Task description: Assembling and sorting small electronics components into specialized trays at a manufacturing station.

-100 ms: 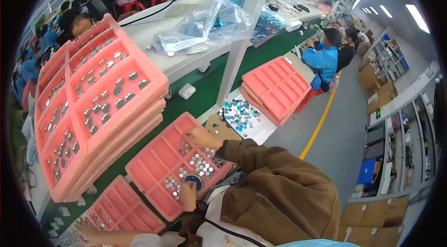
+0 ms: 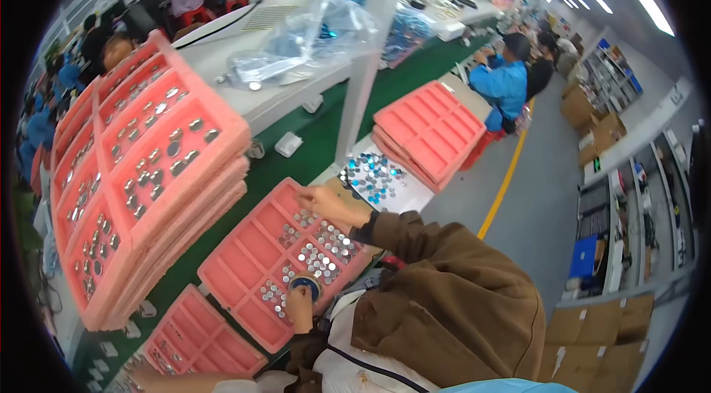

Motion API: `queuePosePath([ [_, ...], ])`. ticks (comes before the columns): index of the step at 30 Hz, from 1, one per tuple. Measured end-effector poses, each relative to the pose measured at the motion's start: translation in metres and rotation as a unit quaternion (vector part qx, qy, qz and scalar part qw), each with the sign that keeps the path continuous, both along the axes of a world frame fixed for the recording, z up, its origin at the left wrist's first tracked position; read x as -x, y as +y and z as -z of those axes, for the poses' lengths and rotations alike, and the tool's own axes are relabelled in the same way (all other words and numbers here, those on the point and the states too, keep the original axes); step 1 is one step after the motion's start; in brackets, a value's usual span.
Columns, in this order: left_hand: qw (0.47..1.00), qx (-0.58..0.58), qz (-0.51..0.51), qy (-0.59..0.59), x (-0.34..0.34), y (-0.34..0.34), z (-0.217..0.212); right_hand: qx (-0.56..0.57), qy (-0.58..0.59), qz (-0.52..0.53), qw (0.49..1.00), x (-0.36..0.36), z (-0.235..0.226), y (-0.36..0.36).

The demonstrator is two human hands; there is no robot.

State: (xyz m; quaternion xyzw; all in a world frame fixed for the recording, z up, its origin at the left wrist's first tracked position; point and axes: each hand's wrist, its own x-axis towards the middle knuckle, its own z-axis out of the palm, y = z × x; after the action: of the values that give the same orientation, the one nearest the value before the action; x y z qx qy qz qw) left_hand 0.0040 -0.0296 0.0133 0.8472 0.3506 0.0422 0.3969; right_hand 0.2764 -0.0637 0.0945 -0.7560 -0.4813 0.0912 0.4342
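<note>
**Hands at a tray of metal discs**

The left hand [image 2: 299, 309] pinches a small blue-rimmed ring [image 2: 304, 286] over the near edge of the pink tray [image 2: 244, 256]. Shiny discs [image 2: 320, 258] fill several of its pockets; others lie bare. The right hand [image 2: 324, 201] rests at the tray's far edge; its grip cannot be made out. Beyond lies a heap of bluish discs [image 2: 372, 177]. Left stands a stack of trays [image 2: 141, 171] holding darker parts.

Tray stack [image 2: 141, 171] walls off left; post [image 2: 368, 60] blocks upper centre; bare green belt [image 2: 311, 145] between stays passable.
</note>
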Motion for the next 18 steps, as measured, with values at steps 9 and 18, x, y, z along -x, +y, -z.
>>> queuePosePath([
  [9,0.999,-0.027,-0.005,-0.027,-0.013,0.004,-0.010,-0.281,-0.131,0.146,0.939,0.012,-0.218,-0.084],
  [18,1.000,0.020,0.001,-0.003,-0.005,0.015,0.020,-0.535,-0.562,-0.004,0.630,0.114,-0.405,-0.157],
])
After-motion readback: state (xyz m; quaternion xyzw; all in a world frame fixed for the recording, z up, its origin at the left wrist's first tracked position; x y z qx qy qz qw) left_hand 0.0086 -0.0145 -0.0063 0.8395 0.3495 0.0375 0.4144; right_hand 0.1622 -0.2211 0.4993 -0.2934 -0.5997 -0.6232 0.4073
